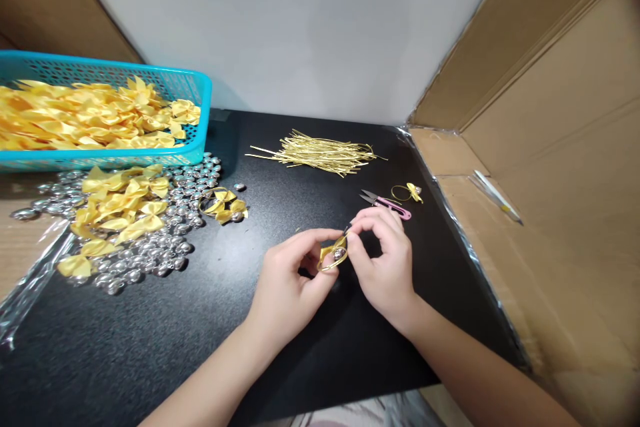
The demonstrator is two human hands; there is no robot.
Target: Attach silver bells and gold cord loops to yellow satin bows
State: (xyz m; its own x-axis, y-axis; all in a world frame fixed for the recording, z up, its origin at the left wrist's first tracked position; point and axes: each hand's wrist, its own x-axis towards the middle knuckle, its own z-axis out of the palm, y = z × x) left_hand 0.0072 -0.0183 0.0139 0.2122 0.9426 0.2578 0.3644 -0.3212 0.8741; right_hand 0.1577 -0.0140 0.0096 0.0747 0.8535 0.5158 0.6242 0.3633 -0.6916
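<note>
My left hand [295, 273] pinches a yellow ribbon bow [327, 257] between thumb and fingers. A shiny silver ball [339, 253] sits on the bow, and a loop of gold cord [327, 268] curves around it. Close on the right, the thumb and forefinger of my right hand [383, 253] are pinched together at the upper side of the bow, on what looks like the cord's end; the fingertips partly hide it. Just beyond my right hand lie pink-handled thread snips [395, 207], blades pointing left. A bow with a cord loop [414, 192] rests near them.
A turquoise basket [206, 113] full of yellow bows stands at the back left. Loose bows [125, 200] and silver balls [150, 255] lie before it, with looped bows [225, 207] beside them. Gold cords [325, 152] are piled at the back. Cardboard walls [550, 113] border the right.
</note>
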